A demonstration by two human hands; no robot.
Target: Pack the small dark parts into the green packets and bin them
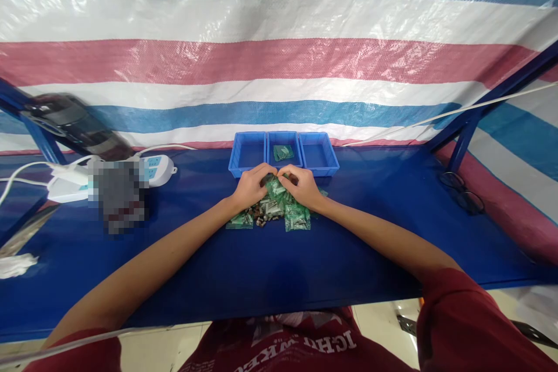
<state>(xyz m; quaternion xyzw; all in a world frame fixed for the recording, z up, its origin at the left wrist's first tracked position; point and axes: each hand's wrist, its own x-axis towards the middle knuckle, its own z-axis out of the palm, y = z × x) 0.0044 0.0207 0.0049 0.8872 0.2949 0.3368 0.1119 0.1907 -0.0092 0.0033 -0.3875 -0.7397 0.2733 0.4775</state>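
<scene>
My left hand [251,186] and my right hand [302,186] meet over a pile at the middle of the table, thumbs and forefingers pinched close together. Between them hangs a small green plastic bag [275,188], its top edge at my fingertips. Below lie loose small metal parts [265,209], silvery and brownish, too small to name. A filled green bag [297,218] lies at the pile's front right, and another green bag [240,221] at its left, partly under my left wrist. More bags are partly hidden by my hands.
Behind my hands three blue bins stand side by side: a left bin [235,154], a middle bin [300,160] holding green bags [283,152], and a right bin [333,163]. A power strip [162,171] and a blurred dark object [122,195] are left; glasses [468,197] lie right.
</scene>
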